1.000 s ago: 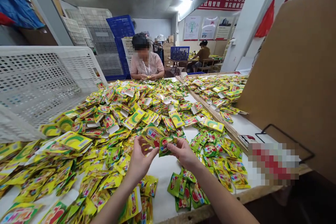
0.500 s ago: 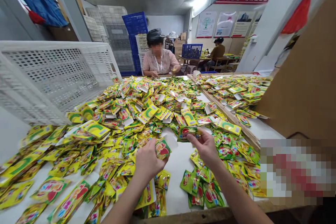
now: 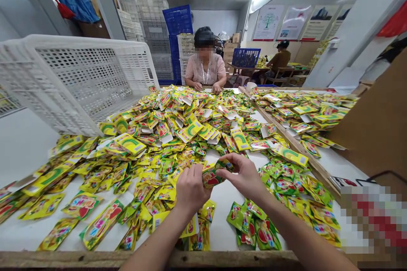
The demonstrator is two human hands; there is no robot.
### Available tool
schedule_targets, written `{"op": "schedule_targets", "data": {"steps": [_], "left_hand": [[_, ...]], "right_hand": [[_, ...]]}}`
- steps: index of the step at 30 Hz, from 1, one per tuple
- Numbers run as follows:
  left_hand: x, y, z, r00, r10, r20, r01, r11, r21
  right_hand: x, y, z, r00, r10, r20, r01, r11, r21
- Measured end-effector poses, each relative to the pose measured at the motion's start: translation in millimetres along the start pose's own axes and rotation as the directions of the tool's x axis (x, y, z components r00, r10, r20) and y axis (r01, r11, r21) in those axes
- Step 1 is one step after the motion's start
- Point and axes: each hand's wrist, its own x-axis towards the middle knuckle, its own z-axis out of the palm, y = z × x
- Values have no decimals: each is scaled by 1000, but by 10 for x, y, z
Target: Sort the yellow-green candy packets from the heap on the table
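My left hand (image 3: 190, 187) is closed around a small box with a red and green print (image 3: 211, 178), held just above the white table (image 3: 28, 144). My right hand (image 3: 243, 174) pinches a green sachet (image 3: 224, 164) against the top of that box. Below the hands lie yellow packets (image 3: 197, 228) and a small heap of green sachets (image 3: 252, 228). A big pile of yellow and green packets and flat cartons (image 3: 178, 127) covers the table beyond the hands.
A white perforated crate (image 3: 79, 80) lies tipped at the left. A person in a pink top (image 3: 205, 70) works at the far end. A wooden strip (image 3: 286, 139) divides off another pile at right. Brown cardboard (image 3: 378, 123) stands at the right edge.
My hands had drawn apart, each with its own item; now they have come together again, the right hand bringing the green sachet to the box in the left. The view shifted left.
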Motion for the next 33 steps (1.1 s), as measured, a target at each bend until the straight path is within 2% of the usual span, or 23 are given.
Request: {"op": "schedule_targets", "data": {"steps": [3, 5, 7, 10, 16, 18, 20, 23, 26, 28, 30, 32, 33], "left_hand": [[-23, 50, 22, 999, -43, -6, 43, 999, -4], [-36, 76, 39, 997, -79, 1, 79, 997, -21], [-38, 88, 46, 993, -116, 33, 118, 991, -62], [-19, 83, 21, 982, -177, 69, 184, 975, -127], [4, 62, -45, 984, -173, 41, 178, 972, -154], [0, 54, -45, 985, -167, 35, 171, 975, -144], [-9, 46, -41, 987, -158, 21, 159, 978, -133], [-32, 36, -32, 992, -128, 0, 128, 985, -116], [-47, 33, -33, 995, -94, 39, 98, 987, -129], [-32, 29, -53, 995, -61, 77, 76, 975, -209], [4, 18, -92, 995, -57, 79, 81, 933, -350], [47, 1, -136, 989, -119, 93, 149, 850, -505], [64, -8, -154, 977, -161, 138, 212, 791, -573]], "right_hand": [[11, 39, 102, 991, 131, -3, -128, 973, 194], [5, 30, 159, 986, 163, -34, -148, 951, 270], [0, -4, 184, 991, 104, -85, -85, 975, 206], [7, -47, 170, 984, -52, -168, 57, 998, 23], [-40, 40, 214, 897, -267, -352, 208, 958, -198], [-88, 76, 260, 901, -304, -310, 251, 947, -200], [-134, 91, 291, 940, -284, -188, 260, 955, -145], [-179, 78, 299, 984, -180, 13, 180, 982, -64], [-181, 57, 285, 984, -69, 162, 79, 996, -52], [-152, 49, 264, 979, -16, 202, 24, 999, -38], [-105, 37, 225, 981, 25, 193, -32, 999, 31], [-56, 13, 174, 985, 71, 156, -93, 986, 141], [-35, -2, 150, 982, 95, 161, -127, 972, 199]]}}
